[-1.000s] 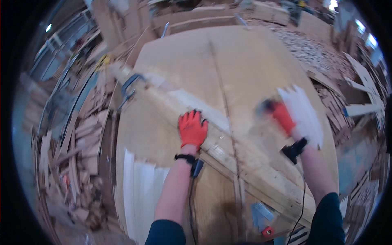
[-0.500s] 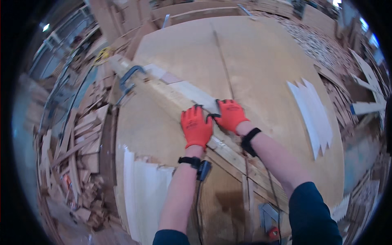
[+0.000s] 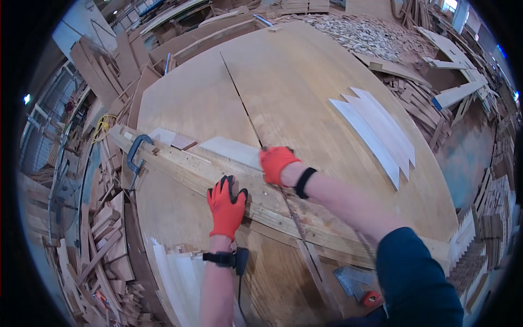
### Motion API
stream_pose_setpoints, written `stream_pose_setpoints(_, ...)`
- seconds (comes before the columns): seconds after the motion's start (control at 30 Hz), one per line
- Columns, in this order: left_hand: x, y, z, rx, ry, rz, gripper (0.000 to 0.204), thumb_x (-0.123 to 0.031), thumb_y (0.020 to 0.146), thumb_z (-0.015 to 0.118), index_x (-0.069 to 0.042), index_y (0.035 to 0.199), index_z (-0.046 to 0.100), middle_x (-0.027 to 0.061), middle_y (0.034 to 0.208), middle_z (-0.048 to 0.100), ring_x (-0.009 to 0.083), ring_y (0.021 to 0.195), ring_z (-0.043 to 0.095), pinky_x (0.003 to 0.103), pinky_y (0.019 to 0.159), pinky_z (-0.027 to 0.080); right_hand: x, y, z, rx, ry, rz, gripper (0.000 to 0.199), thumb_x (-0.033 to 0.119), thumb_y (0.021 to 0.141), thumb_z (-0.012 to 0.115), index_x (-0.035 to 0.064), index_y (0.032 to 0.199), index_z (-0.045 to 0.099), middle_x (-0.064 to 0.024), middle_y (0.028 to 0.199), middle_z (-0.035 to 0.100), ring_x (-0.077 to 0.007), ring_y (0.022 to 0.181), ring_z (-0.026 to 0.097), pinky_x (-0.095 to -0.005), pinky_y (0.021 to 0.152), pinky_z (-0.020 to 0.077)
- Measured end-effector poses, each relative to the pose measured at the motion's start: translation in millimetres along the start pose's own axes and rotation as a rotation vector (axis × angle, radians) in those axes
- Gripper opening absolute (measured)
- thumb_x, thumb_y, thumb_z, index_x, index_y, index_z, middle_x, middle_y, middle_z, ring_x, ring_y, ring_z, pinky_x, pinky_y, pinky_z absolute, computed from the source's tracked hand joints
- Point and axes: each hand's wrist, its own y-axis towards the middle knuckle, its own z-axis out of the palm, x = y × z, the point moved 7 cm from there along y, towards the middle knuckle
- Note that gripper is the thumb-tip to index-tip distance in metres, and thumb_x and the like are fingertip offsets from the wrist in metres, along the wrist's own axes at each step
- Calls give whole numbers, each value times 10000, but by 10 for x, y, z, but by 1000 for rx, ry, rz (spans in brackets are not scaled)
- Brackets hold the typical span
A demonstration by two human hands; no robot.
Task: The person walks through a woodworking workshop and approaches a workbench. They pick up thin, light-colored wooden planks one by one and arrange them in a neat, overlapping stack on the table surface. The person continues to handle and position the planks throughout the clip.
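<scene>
Having shifted: right hand (image 3: 276,162) onto pale strip (image 3: 231,151)

Left hand (image 3: 226,206): red glove, flat, fingers spread, palm down.
Right hand (image 3: 277,163): red glove, curled, just ahead of left.

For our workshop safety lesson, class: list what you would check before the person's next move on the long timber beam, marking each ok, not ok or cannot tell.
1. Left hand in orange glove lies flat on the long pale timber beam: ok.
2. Right hand in orange glove rests at the beam's far edge: ok.
3. Blue metal clamp sits over the beam's left end: ok; tightness cannot tell.
4. Thin pale wood strip lies behind the beam, by the right hand: ok.
5. Large plywood tabletop bears the beam: ok.
6. Small red tool lies apart from both hands: ok.
</scene>
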Motion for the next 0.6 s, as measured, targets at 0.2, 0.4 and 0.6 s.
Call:
stream_pose_setpoints(0.2, 194, -675, -1071, -75, 60, -55, 640, -258, 866, 711, 15, 1407, 504, 238, 1420, 518, 415, 1355, 428, 481, 1173, 270, -922, -1542, 5, 58, -44, 270, 633, 366, 776, 694, -58, 1230, 574, -203, 1027, 681, -338, 990, 675, -418, 843, 547)
stream_pose_setpoints(0.4, 653, -1615, -1770, 56, 558, -505, 750, -370, 912, 661, -53, 1529, 377, 246, 1580, 337, 455, 1472, 261, 560, 1194, 194, -1541, -2418, -8, 154, -260, 597, 678, 447, 857, 616, -36, 1328, 549, -202, 1255, 597, -347, 1209, 544, -482, 1009, 439)
stream_pose_setpoints(0.6, 1131, -2613, -1641, 125, 267, -765, 792, -398, 912, 678, -21, 1531, 358, 284, 1582, 293, 442, 1479, 250, 524, 1203, 228, -1766, -2460, 44, -104, -301, 625, 584, 398, 858, 616, -1, 1281, 564, -175, 1349, 543, -339, 1284, 486, -492, 1034, 425)
